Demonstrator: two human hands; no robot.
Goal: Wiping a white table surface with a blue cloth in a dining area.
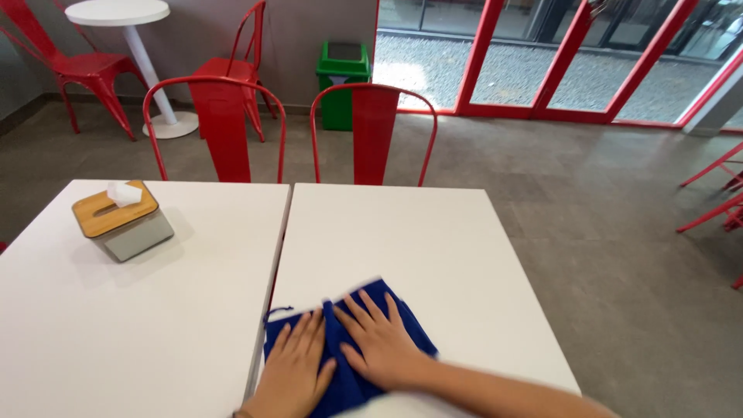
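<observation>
Both hands lie flat, fingers spread, palms down on a dark blue cloth (348, 340) at the near edge of the right-hand white counter (433, 248). Neither hand grips anything. The left hand (294, 371) presses the cloth's left part, close to the seam between the two counters; the right hand (383, 344) covers the middle, its forearm entering from the lower right.

Step in hand, as judged: wiping or smoothing the cloth against the counter. The cloth's far edge is blurred, which suggests motion, though the direction cannot be fixed from this view.

Orientation: the cloth sits as a rough diamond, one corner pointing away from the person toward the red chair (374, 131). Its long axis appears to run from near-left to far-right. A loose thread or loop shows at its left corner.

Next move calls for even downward pressure from both palms and care that the cloth does not catch in the seam.

Elsewhere: a tissue box (124, 220) with a wooden lid stands well apart on the left counter.
</observation>
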